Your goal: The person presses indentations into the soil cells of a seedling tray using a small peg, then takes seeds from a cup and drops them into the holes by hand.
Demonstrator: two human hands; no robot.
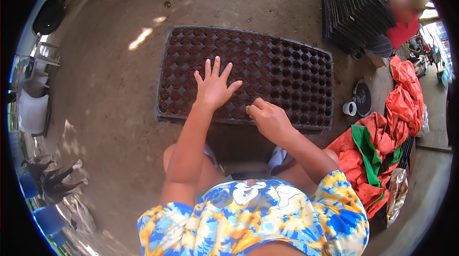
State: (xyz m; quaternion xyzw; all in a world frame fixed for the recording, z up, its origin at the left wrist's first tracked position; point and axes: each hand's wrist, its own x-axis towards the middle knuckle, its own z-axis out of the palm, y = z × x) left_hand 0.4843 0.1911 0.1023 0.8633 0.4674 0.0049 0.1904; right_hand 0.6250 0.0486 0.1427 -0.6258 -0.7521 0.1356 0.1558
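Observation:
A large black seedling tray (302, 72) lies on the ground in front of my knees. Dark brown soil (186, 50) fills its left and middle cells, while the cells on the right look hollow. My left hand (215, 91) is over the soil-filled middle-left part with its fingers spread; whether the palm touches the soil is hard to see. At the near edge, right of the left hand, my right hand (270, 117) is closed with thumb and fingertips together above the cells. What it pinches, if anything, is hidden.
A tall stack of black trays (354, 9) stands at the upper right, with another person (404, 33) beside it. A white cup (349, 108) and a round black dish (363, 98) sit right of the tray. Red tarp (404, 95) with green cloth (366, 148) lies nearby. White chairs (32, 112) stand far left.

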